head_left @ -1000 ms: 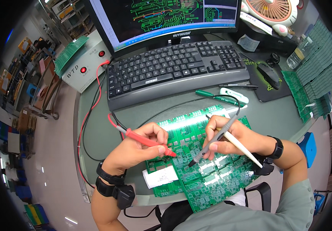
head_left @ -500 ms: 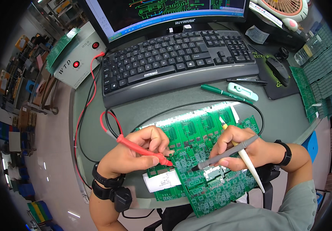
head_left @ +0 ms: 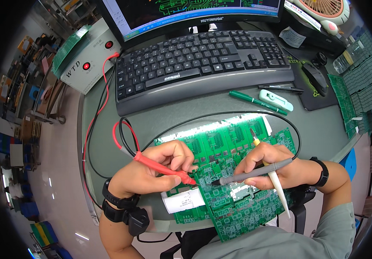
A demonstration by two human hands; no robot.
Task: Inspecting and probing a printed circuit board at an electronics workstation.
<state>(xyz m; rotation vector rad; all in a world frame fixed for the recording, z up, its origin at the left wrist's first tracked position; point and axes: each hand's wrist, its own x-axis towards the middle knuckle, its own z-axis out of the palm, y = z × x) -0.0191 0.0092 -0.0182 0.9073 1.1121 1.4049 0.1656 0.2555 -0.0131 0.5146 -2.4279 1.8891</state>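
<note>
My left hand (head_left: 145, 178) is closed around a red test probe (head_left: 158, 165), its tip down at the left edge of a green circuit board (head_left: 237, 218). In my right hand (head_left: 276, 157), closed as well, are a grey test probe (head_left: 259, 171) and a slim white-handled tool (head_left: 279, 194) with a yellow collar and a narrow blade-like tip. The grey probe's black tip is at the same board, close to the red one; whether either tip touches is too small to tell. Beneath lies a second green board (head_left: 214, 140), with a white paper slip (head_left: 186, 201) beside my left hand.
A keyboard (head_left: 186, 64) and monitor (head_left: 212, 19) stand beyond the boards. Near them lie a green pen (head_left: 257, 102), a mint cutter-like tool (head_left: 275, 100) and a mouse (head_left: 314, 79). Stacked boards (head_left: 363, 86) are at right, a white box (head_left: 86, 60) at left; probe cables (head_left: 220, 113) cross the table.
The grey probe lies flatter, its tip slightly higher and nearer the red tip. The white-handled tool's rear end has swung a little left. The whole view has shifted slightly.
</note>
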